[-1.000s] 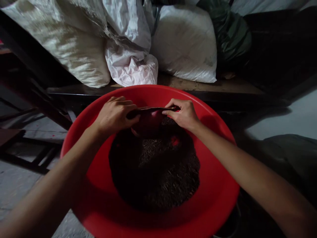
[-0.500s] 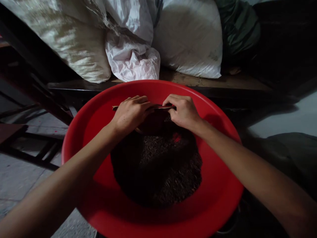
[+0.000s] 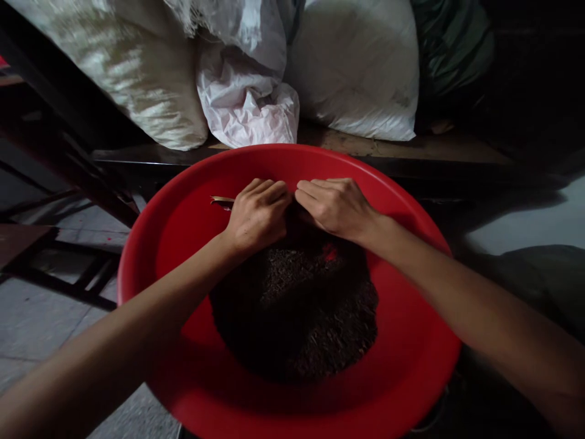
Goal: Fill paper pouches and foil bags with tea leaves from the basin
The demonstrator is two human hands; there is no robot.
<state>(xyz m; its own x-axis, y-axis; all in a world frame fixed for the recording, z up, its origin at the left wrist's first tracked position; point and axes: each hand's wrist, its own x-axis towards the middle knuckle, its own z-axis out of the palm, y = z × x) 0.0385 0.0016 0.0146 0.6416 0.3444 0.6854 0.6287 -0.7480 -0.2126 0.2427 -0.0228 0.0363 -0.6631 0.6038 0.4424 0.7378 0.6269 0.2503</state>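
A wide red basin (image 3: 292,405) holds a heap of dark, loose, shredded-looking material (image 3: 297,311). Over the far part of the heap, my left hand (image 3: 260,213) is closed around a thin, dark item with a pale edge (image 3: 222,200), whose end sticks out to the left. Close beside it, my right hand (image 3: 333,207) is also closed, knuckles up, at the same item's other end. The stretch between the hands is mostly hidden by fingers and shadow. A small red patch (image 3: 329,251) shows in the heap below my right hand.
Behind the basin, white sacks (image 3: 356,67) and a crumpled white bag (image 3: 251,110) rest on a wooden ledge (image 3: 361,143). A dark green bundle (image 3: 454,49) lies at the back right. Dark wooden furniture (image 3: 77,274) stands on the floor at left.
My hands have come closer together, the left one moving right. My fingers have curled further over the thin item, which shows less between them. The view has shifted slightly.
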